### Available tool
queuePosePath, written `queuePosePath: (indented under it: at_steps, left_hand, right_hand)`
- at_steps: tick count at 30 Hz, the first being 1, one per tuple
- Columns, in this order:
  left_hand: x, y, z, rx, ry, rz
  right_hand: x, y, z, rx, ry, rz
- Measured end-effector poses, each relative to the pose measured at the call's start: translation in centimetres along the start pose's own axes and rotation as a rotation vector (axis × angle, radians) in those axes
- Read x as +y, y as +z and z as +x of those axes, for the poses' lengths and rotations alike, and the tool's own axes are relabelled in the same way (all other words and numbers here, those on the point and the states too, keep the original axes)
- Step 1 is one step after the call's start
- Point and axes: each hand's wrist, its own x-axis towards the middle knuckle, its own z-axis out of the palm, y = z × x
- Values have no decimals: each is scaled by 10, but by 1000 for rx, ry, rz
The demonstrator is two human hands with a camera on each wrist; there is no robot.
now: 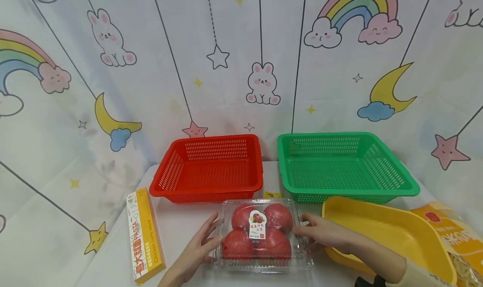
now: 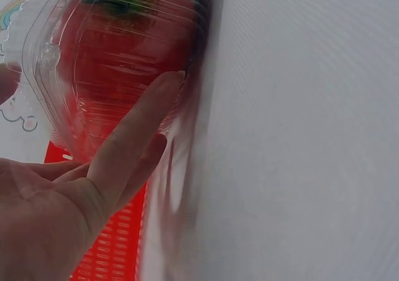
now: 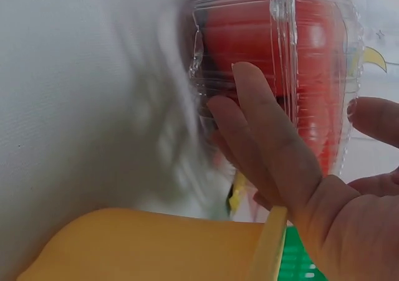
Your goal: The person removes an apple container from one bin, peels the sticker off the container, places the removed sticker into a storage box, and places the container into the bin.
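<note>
1. Two hands touch the fruit box point(image 1: 257, 234): left hand point(image 1: 195, 250) and right hand point(image 1: 326, 233), fingers straight, unclenched.
2. Fruit box sits front-right of the red basket point(image 1: 207, 194).
3. Seemingly positioning; next likely needs even two-sided pressure.

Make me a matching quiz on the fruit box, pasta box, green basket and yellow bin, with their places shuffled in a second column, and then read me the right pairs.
Things:
1. Fruit box
2. Pasta box
3. Green basket
4. Yellow bin

Places:
A. At the back, to the right of the red basket
B. At the left of the table, beyond the left hand
C. Partly hidden by the right forearm in the head view
D. Between the left hand and the right hand

Right pairs: 1-D, 2-B, 3-A, 4-C
</note>
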Motion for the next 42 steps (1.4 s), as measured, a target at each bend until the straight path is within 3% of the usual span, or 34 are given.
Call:
queuePosePath:
  at_steps: [7, 11, 15, 22, 29, 35, 42]
  left_hand:
    - [6, -3, -1, 21, 20, 119]
    - [10, -9, -2, 55, 119, 218]
    - [12, -15, -3, 146, 234, 337]
    - [24, -18, 0, 257, 325, 451]
    - [41, -20, 10, 277, 531, 506]
    - [54, -19, 19, 284, 728, 610]
    - [62, -14, 27, 276, 814, 707]
  right_hand:
    - [-6, -10, -4, -29, -7, 21]
    - [-12, -22, -7, -31, -50, -4]
    - [-21, -32, -10, -40, -78, -15]
    - [-39, -46, -13, -20, -114, -59]
    - [-55, -57, -13, 60, -221, -118]
    - [-62, -58, -12, 196, -327, -162]
    - [-63, -51, -7, 314, -429, -276]
